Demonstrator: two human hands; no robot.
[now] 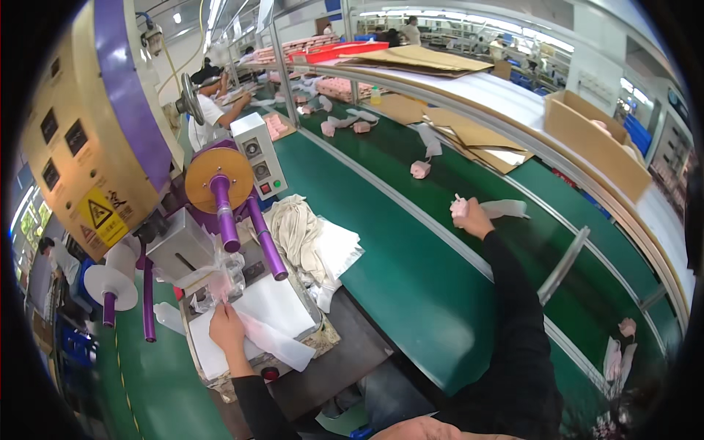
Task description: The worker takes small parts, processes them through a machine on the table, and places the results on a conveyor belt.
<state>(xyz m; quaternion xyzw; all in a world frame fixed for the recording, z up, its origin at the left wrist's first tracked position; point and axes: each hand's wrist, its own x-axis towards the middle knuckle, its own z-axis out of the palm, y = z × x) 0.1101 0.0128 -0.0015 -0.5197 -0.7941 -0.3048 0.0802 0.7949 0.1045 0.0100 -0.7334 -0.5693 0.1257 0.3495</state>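
Note:
My left hand (229, 334) is closed, its fingertips pinching a small pink piece (218, 284) at the front of the gold and purple bench machine (92, 139). Crumpled clear plastic (233, 270) surrounds that piece. A translucent white strip (282, 345) trails from beside the hand across the white work plate (275, 312). Out to the right, over the green conveyor belt (381, 165), my right hand (475, 218) grips a lumpy pink piece (460, 207). Another translucent strip (507, 209) extends rightward from behind this hand. The exact kind of the pink pieces cannot be made out.
Purple rollers (268, 238) and a control box (257, 154) stand by the machine. Beige cloth (290, 231) lies beside the plate. More pink pieces (420, 169) with strips rest on the belt. A metal rail (403, 202) and cardboard box (598, 136) are to the right. A co-worker (213, 110) sits farther up.

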